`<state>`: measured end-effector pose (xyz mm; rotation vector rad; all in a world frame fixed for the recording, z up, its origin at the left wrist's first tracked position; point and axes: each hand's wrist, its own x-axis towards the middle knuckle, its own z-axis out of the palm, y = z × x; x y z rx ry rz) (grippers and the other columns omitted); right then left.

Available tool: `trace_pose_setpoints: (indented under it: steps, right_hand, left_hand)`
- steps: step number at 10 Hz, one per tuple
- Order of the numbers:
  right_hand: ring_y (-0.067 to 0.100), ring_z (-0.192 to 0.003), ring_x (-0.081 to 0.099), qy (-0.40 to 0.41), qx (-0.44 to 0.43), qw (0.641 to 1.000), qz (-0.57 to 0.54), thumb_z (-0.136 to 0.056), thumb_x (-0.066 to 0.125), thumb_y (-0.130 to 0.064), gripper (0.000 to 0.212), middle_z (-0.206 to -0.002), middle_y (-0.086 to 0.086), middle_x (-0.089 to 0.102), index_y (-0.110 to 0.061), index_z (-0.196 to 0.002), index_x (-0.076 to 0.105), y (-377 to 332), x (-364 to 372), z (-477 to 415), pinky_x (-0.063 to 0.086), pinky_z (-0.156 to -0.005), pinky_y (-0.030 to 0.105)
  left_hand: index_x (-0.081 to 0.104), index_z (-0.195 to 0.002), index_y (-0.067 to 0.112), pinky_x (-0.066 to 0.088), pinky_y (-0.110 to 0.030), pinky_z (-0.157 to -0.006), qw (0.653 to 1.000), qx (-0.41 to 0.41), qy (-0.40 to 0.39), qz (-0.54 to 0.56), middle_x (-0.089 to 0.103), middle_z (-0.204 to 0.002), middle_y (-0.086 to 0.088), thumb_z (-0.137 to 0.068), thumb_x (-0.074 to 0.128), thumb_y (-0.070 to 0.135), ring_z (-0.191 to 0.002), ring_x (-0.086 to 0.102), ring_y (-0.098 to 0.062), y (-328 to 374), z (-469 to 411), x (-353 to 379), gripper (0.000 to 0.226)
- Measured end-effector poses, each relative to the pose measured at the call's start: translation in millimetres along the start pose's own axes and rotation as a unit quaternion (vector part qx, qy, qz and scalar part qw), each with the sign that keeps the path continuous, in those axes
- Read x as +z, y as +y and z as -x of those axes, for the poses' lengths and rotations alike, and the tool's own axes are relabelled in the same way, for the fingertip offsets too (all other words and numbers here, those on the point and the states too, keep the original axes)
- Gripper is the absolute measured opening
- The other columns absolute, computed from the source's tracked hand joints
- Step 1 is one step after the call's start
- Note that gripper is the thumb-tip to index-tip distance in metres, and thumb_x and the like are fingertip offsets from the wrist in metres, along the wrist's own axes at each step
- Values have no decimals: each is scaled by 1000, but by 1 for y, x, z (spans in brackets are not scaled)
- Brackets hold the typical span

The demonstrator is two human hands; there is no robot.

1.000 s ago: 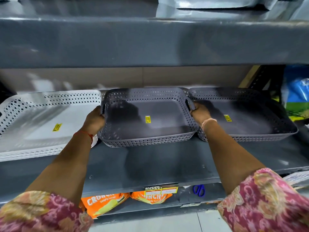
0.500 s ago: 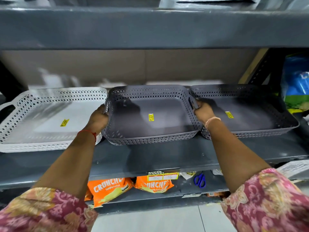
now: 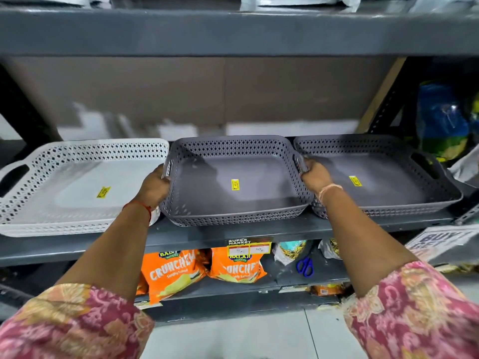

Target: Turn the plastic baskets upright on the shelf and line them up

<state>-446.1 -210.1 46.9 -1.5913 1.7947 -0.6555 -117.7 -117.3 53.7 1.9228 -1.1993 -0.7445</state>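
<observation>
Both hands are clamped on the middle grey basket [image 3: 234,181], one on each short end. The left hand [image 3: 153,189] is wrapped around the left handle slot, and the right hand [image 3: 315,174] has its fingers curled over the right handle. Holding both ends like that makes sense to me: you can slide and square it without it twisting.

The basket is upright, open side up, yellow sticker on its floor, sitting along the front edge of the shelf [image 3: 207,235]. Its front rim looks roughly parallel to that edge, though the left front corner may be riding over the white basket's corner; hard to tell.

Going outward, the white basket [image 3: 77,187] is on the left end of the shelf, also upright, its right wall touching or just beside the left hand. The right grey basket [image 3: 383,182] is at the right end, upright too, and its left wall is tucked right against the middle one, with the right wrist crossing over it.

So all three are already right way up, and I'd guess this is just the lining-up bit. The white one sits a touch further forward than the grey pair, so it probably needs a nudge.
</observation>
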Motion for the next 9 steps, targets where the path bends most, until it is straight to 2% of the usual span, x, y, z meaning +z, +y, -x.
trace_pose_setpoints:
  steps: [1,2,3,4,5,6,7,8,9]
  right_hand:
    - [8,-53,40,-3,3,1000,10,-88,40,9,50,-68,-4,42,-4,-136,44,1,-2,3,34,-39,14]
    - [9,-51,41,-6,10,1000,21,-89,40,8,46,-70,-3,41,-1,-134,44,0,-3,7,33,-30,11]
    - [9,-50,40,-10,15,1000,9,-89,41,8,47,-68,-8,35,-1,-135,42,0,-3,9,32,-29,11]
    - [8,-50,41,-11,21,1000,7,-90,42,6,47,-71,-10,37,-3,-136,42,3,-3,10,34,-38,16]
    - [8,-51,42,-12,13,1000,4,-90,43,5,50,-93,-1,46,-7,-138,40,5,-3,10,36,-42,18]
    - [8,-51,42,-14,10,1000,1,-90,43,4,49,-103,4,43,-6,-139,40,6,-2,9,35,-41,16]
    - [8,-51,42,-11,13,1000,-2,-91,43,3,48,-102,4,46,-6,-138,40,8,-2,8,35,-41,17]
    - [9,-50,40,-6,17,1000,13,-93,42,-2,48,-90,1,48,-7,-140,37,7,-4,6,36,-40,17]
    - [12,-63,50,3,-13,998,59,-97,37,-14,56,-108,12,57,-12,-149,14,-1,-7,17,46,-52,18]
  left_hand:
    - [48,-125,8,40,-28,-79,1000,-3,-1,3,57,-126,-20,-87,38,-3,-98,55,-28,-2,3,-1,41]
    - [46,-130,9,40,-30,-86,1000,-2,-1,-2,54,-132,-18,-88,38,0,-115,53,-34,-3,2,-2,43]
    - [44,-132,10,39,-30,-83,1000,-12,-7,-13,53,-133,-17,-89,36,0,-116,52,-34,-3,2,-3,45]
    - [43,-132,10,39,-29,-80,1000,-8,-11,-15,54,-132,-18,-89,35,0,-110,54,-33,-6,-2,-3,45]
    - [44,-131,11,39,-30,-80,1000,-6,-11,-20,56,-128,-18,-88,37,1,-101,54,-29,-9,-2,-2,45]
    - [42,-133,12,39,-30,-81,1000,-1,-9,-28,55,-130,-17,-87,36,1,-104,53,-30,-10,-4,-1,47]
    - [41,-133,10,37,-29,-82,999,-8,-8,-36,53,-132,-17,-87,36,1,-108,52,-30,-9,-1,-1,47]
    - [41,-130,7,38,-31,-81,998,-14,-14,-57,54,-129,-21,-87,39,4,-112,52,-36,-9,-6,-4,43]
    - [33,-133,2,40,-36,-87,995,-42,-18,-83,49,-132,-26,-88,41,7,-117,49,-39,0,3,-7,46]
